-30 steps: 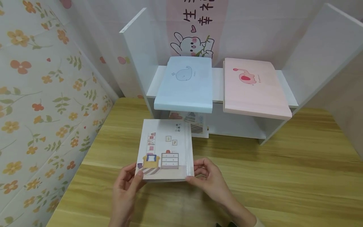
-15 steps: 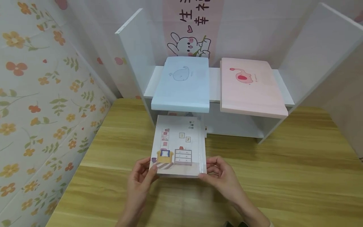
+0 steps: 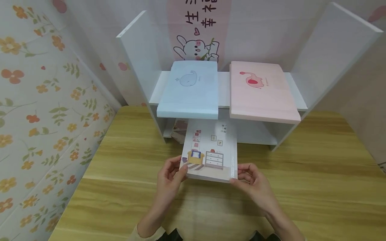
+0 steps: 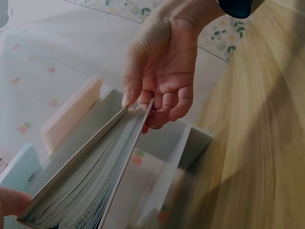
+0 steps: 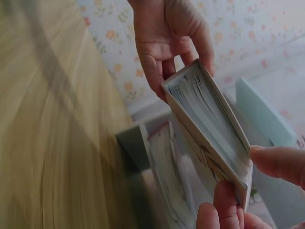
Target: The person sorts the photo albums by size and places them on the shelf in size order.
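Both hands hold a thick white hardcover book (image 3: 211, 147) whose cover shows a yellow armchair and a drawer chest. Thumbs lie on top and fingers beneath. The left hand (image 3: 172, 177) grips its near left corner, the right hand (image 3: 253, 184) its near right corner. The book's far end is at the lower compartment of a white shelf (image 3: 256, 134), partly hidden under a light blue book (image 3: 190, 90). Its page edges show in both wrist views. Another book (image 3: 180, 129) with a picture cover lies inside at the left, partly covered by the held one.
A pink book (image 3: 262, 90) with an elephant lies on the upper shelf board beside the blue one, both overhanging its front edge. Upright side panels (image 3: 334, 50) rise at both ends. Floral cloth (image 3: 39, 117) hangs along the left of the wooden table (image 3: 120, 187).
Both hands have carried the white book rightward and forward, and its far end now reaches the lower compartment. It covers more of the book lying there. The head view has shifted slightly.
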Demonstrator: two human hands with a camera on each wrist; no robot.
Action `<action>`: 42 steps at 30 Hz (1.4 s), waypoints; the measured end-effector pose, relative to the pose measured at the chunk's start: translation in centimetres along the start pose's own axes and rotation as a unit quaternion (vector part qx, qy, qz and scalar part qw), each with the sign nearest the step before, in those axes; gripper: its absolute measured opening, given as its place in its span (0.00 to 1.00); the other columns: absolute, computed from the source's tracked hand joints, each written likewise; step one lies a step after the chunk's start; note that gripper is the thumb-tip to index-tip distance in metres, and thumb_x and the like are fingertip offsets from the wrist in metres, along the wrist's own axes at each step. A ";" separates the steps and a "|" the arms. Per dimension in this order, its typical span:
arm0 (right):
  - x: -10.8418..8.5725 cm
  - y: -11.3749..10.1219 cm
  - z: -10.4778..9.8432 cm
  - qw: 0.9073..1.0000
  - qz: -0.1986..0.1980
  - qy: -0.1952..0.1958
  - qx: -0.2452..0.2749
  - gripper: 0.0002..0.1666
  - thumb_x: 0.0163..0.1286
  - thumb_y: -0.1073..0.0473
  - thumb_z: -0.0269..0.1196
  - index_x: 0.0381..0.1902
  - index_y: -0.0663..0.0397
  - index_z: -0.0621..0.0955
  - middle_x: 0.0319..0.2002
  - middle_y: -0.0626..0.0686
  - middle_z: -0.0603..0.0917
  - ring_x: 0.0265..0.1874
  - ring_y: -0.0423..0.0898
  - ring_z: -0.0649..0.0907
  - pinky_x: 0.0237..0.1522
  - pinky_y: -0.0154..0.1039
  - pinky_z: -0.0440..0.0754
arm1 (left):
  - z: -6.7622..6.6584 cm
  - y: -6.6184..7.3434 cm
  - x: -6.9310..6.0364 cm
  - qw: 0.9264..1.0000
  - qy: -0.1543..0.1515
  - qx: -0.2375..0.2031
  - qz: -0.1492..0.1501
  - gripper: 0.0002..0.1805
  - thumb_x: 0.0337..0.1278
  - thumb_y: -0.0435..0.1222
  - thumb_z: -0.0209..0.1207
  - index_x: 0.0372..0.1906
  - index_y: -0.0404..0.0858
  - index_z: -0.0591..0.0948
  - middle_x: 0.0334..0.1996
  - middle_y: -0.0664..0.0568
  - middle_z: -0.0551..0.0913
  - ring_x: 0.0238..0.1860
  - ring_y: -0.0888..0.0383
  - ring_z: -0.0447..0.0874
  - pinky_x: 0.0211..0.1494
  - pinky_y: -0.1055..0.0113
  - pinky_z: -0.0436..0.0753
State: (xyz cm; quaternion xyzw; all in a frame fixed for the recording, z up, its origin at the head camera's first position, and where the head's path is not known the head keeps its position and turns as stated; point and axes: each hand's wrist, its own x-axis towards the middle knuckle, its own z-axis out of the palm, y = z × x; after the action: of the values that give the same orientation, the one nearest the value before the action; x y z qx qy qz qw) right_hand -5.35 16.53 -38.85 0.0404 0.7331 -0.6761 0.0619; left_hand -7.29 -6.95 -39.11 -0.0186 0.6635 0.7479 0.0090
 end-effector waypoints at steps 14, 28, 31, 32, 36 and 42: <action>0.9 1.2 -3.8 0.999 -0.003 0.040 0.015 0.28 0.57 0.71 0.65 0.52 0.73 0.66 0.37 0.50 0.79 0.35 0.39 0.80 0.38 0.29 0.80 | 4.1 -1.4 2.8 0.999 -0.026 -0.010 0.027 0.15 0.58 0.25 0.56 0.50 0.26 0.73 0.42 0.39 0.76 0.33 0.60 0.75 0.33 0.73 0.78; 2.4 2.7 -7.5 0.995 -0.004 0.049 0.082 0.25 0.62 0.74 0.58 0.55 0.77 0.63 0.38 0.48 0.78 0.36 0.39 0.80 0.39 0.31 0.81 | 8.3 -3.0 5.1 0.998 -0.039 0.006 0.044 0.14 0.59 0.28 0.57 0.49 0.26 0.75 0.39 0.39 0.78 0.30 0.62 0.74 0.30 0.70 0.78; 2.6 3.0 -8.2 0.993 -0.009 0.050 0.107 0.19 0.63 0.74 0.57 0.51 0.69 0.68 0.38 0.47 0.79 0.35 0.39 0.81 0.39 0.31 0.81 | 9.2 -3.4 5.4 0.999 -0.036 -0.006 0.026 0.15 0.59 0.28 0.57 0.49 0.26 0.74 0.38 0.42 0.78 0.29 0.63 0.74 0.31 0.70 0.78; 2.7 3.1 -8.4 0.992 -0.013 0.050 0.113 0.17 0.64 0.74 0.57 0.50 0.66 0.70 0.38 0.47 0.80 0.35 0.39 0.81 0.39 0.31 0.81 | 9.5 -3.5 5.5 0.999 -0.034 -0.014 0.021 0.15 0.59 0.28 0.57 0.49 0.26 0.74 0.38 0.42 0.78 0.29 0.63 0.73 0.31 0.70 0.77; 3.1 3.1 -9.1 0.990 -0.012 0.051 0.134 0.14 0.64 0.73 0.58 0.46 0.58 0.73 0.37 0.47 0.80 0.35 0.39 0.81 0.39 0.31 0.81 | 10.3 -4.0 5.8 0.999 -0.029 -0.039 0.011 0.15 0.59 0.28 0.57 0.49 0.25 0.74 0.37 0.43 0.78 0.28 0.63 0.73 0.30 0.73 0.76; 3.8 3.1 -9.8 0.988 0.008 0.057 0.143 0.18 0.65 0.71 0.59 0.52 0.66 0.69 0.38 0.46 0.79 0.36 0.38 0.81 0.40 0.30 0.81 | 11.3 -4.4 6.4 0.998 -0.024 -0.049 0.023 0.15 0.58 0.27 0.57 0.49 0.23 0.73 0.36 0.41 0.78 0.27 0.64 0.72 0.29 0.75 0.75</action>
State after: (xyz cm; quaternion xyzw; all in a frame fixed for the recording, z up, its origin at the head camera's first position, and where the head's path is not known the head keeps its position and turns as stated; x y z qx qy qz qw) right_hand -9.00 26.46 -41.73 0.0935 0.6312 -0.7697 0.0187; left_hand -13.69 4.70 -42.42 0.0144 0.6262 0.7795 0.0065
